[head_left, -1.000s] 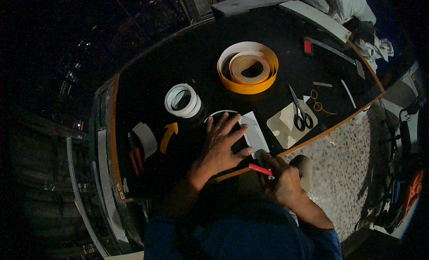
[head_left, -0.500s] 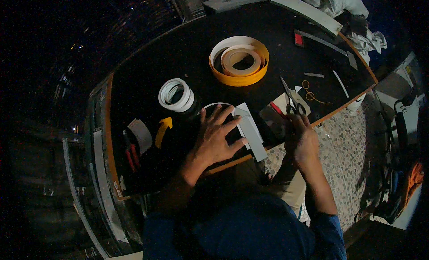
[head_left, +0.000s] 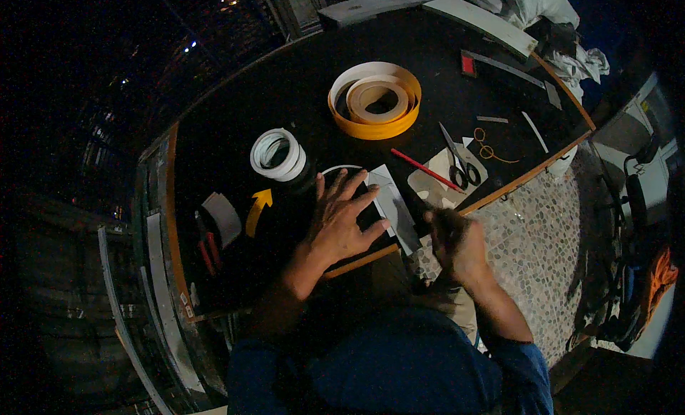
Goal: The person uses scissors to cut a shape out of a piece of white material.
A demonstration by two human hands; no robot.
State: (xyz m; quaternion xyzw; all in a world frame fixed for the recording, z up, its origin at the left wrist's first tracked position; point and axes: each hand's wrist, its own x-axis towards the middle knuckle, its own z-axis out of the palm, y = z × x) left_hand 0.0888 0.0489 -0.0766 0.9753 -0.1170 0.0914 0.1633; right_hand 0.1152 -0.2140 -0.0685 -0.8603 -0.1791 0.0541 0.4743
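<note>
counter (head_left: 285, 94): matt black top, wood-look edging (head_left: 362, 263) | yellow coil (head_left: 385, 130): smooth, kinda glossy, plastic-ish | tape rolls (head_left: 291, 174): smooth white, bit of sheen | pale strip (head_left: 394, 204): smooth, paper or plastic, can't tell tbh | scissors (head_left: 458, 157): metal blades, black plastic-looking handles | floor (head_left: 524, 233): pebbly stone look | blue sleeve (head_left: 517, 368): plain matt cloth

Flat pale strip (head_left: 397, 206), slanted, beside left hand (head_left: 341, 219).

Scissors (head_left: 459, 159) obstruct ahead of right hand (head_left: 460, 245); room beyond yellow roll (head_left: 385, 131).
</note>
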